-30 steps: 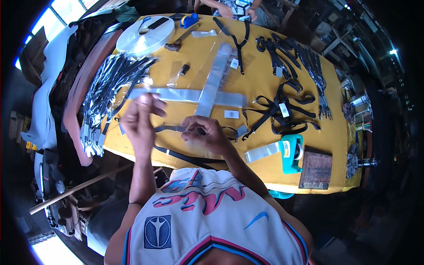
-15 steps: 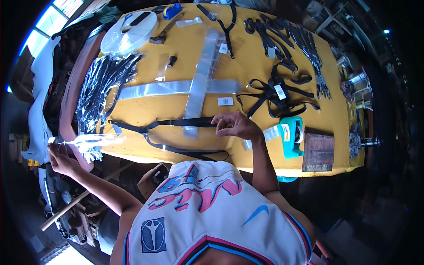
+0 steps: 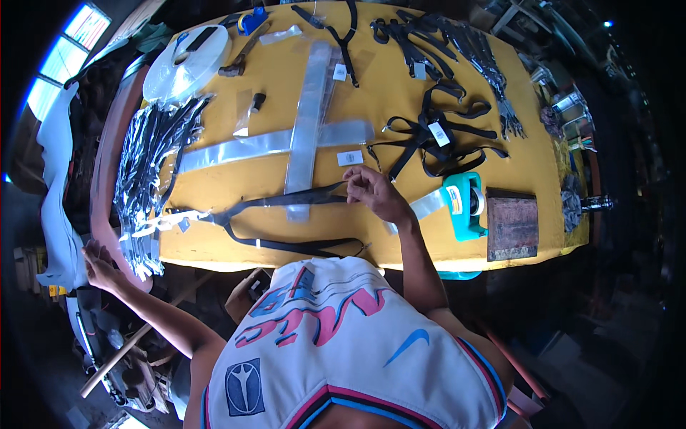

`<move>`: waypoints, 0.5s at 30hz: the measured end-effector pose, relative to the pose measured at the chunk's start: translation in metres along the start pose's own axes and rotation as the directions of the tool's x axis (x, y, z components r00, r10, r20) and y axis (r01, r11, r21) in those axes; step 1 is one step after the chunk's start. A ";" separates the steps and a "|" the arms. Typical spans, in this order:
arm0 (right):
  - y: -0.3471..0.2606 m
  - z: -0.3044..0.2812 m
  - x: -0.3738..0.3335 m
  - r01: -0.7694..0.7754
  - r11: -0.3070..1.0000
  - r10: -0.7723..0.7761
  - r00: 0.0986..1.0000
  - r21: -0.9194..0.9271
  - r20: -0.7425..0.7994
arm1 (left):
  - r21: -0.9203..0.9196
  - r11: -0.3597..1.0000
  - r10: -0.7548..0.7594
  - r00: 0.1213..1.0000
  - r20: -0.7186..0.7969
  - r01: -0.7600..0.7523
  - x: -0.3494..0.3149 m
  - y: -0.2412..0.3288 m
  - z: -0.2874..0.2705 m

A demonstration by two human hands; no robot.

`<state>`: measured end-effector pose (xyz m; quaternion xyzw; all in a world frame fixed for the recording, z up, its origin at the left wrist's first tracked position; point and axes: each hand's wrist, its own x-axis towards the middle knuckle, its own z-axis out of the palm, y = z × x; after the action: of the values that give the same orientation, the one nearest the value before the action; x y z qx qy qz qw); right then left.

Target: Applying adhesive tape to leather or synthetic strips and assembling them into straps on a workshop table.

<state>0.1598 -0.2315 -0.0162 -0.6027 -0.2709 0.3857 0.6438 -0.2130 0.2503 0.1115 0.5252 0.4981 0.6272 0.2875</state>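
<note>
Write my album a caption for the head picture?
Right hand at a black strap on a yellow table, left hand out past its left edge.

Since a second ago, the left hand has been swung toward 8 o'clock, from above the table to beyond its edge. The shiny strip, reaching that hand half a second ago, is now seen apart from it, at 9 o'clock. The right hand has been shifted toward 3 o'clock along the black strap. Another person's hands, at 12 o'clock before, have been lost from view.
</note>
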 end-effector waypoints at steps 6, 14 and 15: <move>-0.008 -0.007 -0.009 0.140 0.990 -0.138 0.984 0.018 -0.113 | 0.048 0.806 0.457 0.672 0.583 -0.590 0.056 -0.174 0.020; -0.057 0.002 -0.032 0.139 0.911 -0.248 0.936 -0.388 -0.249 | 0.044 0.745 0.556 0.655 0.512 -0.666 -0.256 0.013 0.146; -0.062 0.006 -0.033 0.154 0.911 -0.266 0.928 -0.383 -0.260 | -0.232 0.805 0.582 0.652 0.486 -0.546 -0.288 0.019 0.151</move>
<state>0.1471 -0.2532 0.0493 -0.7284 -0.2970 0.1599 0.5963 0.0144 0.0383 0.0150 0.7972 0.1889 0.5286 0.2220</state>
